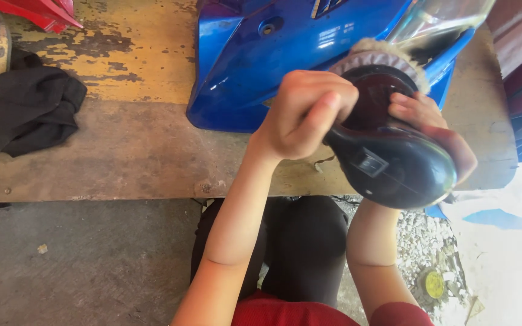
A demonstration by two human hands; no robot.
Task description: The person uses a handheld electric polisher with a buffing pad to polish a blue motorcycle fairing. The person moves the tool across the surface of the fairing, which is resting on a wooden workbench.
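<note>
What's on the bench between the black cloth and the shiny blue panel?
Nothing: in the head view, only bare, worn wooden bench with flaking yellow paint lies between the black cloth and the blue panel.

blue fairing panel [273, 54] cut off at top, polisher [394, 151] blurred

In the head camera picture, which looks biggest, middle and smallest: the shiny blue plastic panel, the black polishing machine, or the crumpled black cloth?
1. Shiny blue plastic panel, biggest.
2. Black polishing machine, held in both hands; it sits nearer the camera, so this place is unsure.
3. Crumpled black cloth, looking close to the machine in size.
</note>
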